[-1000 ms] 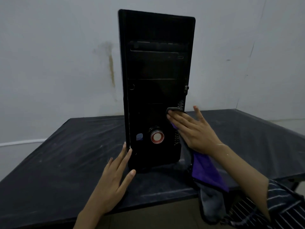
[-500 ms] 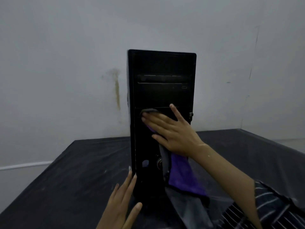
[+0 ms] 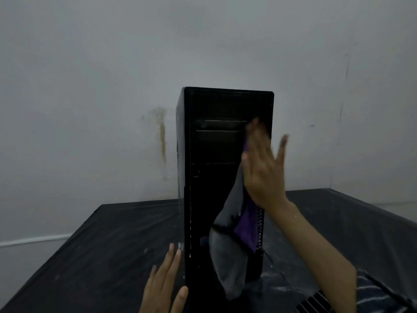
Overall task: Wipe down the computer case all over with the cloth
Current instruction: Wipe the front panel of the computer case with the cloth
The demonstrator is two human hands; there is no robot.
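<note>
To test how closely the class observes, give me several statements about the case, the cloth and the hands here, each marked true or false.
The computer case stands upright on the table. True.
The right hand presses the cloth against the case's front. True.
The cloth is plain white. False: it is grey and purple.
The left hand grips the cloth. False: it rests flat against the case's lower left side.

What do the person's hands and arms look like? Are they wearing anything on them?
Both hands are bare: no gloves, rings or watch show. The left hand is seen only as far as the wrist and has pale fingernails. The right hand is blurred. The right forearm is uncovered up to a dark sleeve with thin pale stripes near the elbow.
</note>
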